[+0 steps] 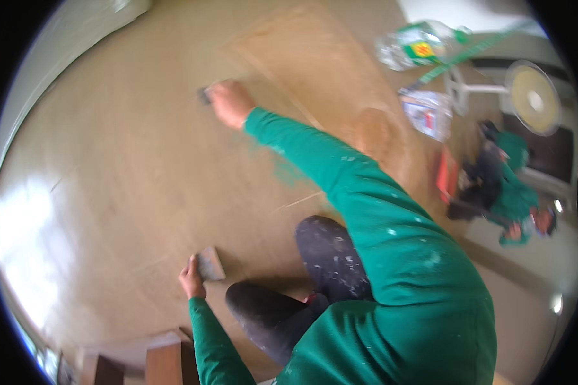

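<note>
My right hand (231, 102) is stretched out over the smooth brown floor (109, 160), closed on a small dark flat piece (205, 95), partly hidden by my fingers and slightly blurred. At the lower left my left hand (190, 277) grips a grey flat block (210, 263) by its side, beside my bent knees in dark, paint-spattered trousers (327, 250). A lighter tan rectangular area (302, 58) lies on the floor beyond my right arm.
At upper right are a plastic bottle (404, 48), a green rod (469, 54), a clear packet (427, 115), a white stand with a round disc (532, 97) and a red object (447, 173). A person in green (514, 192) is at far right. Brown wooden pieces (164, 366) stand at bottom left.
</note>
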Tool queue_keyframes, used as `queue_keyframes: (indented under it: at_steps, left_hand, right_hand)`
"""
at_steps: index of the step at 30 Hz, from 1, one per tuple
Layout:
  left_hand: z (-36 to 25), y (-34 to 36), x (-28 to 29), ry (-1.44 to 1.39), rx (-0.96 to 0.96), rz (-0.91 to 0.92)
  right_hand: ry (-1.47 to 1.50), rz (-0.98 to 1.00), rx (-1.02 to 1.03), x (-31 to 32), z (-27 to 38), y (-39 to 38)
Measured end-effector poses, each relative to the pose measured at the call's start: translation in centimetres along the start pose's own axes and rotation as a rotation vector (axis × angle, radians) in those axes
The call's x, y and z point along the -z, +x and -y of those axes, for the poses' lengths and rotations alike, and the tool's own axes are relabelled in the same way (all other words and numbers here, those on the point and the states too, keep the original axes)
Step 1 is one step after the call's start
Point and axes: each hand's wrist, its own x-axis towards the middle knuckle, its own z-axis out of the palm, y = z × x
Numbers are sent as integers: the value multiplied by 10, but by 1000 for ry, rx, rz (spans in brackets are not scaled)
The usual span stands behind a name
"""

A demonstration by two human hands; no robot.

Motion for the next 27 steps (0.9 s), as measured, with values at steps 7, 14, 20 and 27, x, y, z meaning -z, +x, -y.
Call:
queue_keyframes:
  at_steps: [7,14,20,27]
  left_hand:
    - [0,29,-9,-28,-6,19]
    - [-14,24,-25,-29,-20,38]
    - [-11,24,-27,-20,-11,55]
    - [0,27,-11,-33,-22,19]
  right_hand:
    - [-184,53,41,5,4,-17]
    - [-330,-35,102,-5,2,-19]
    - [-323,-30,46,-6,10,-4]
    - [-66,57,-72,22,7,-6]
